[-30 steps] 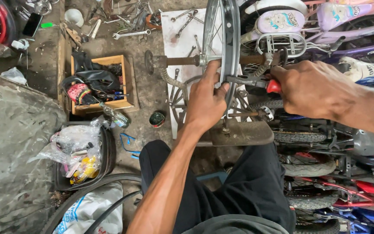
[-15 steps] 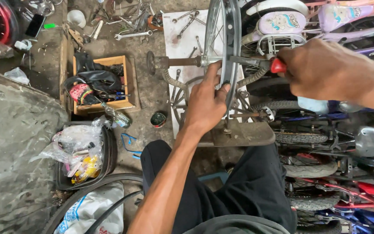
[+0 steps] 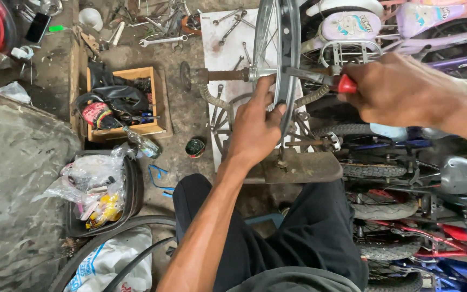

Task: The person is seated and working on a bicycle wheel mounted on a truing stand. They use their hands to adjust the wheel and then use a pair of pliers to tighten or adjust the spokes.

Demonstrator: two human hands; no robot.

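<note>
A bare metal bicycle wheel rim stands upright in a truing stand in front of my knees. My left hand grips the rim's lower edge, fingers curled around it. My right hand holds a tool with a red handle, its metal shaft pointing left to the wheel's hub axle. My black trousers fill the bottom of the view.
A wooden box of parts sits on the floor at left, with a small round tin and a plastic bottle near it. Wrenches lie scattered at the top. Several bicycles crowd the right side. A tyre with plastic bags lies lower left.
My right hand with the red-handled tool has risen and shifted right, its shaft now reaching the hub. My left hand has stayed on the rim.
</note>
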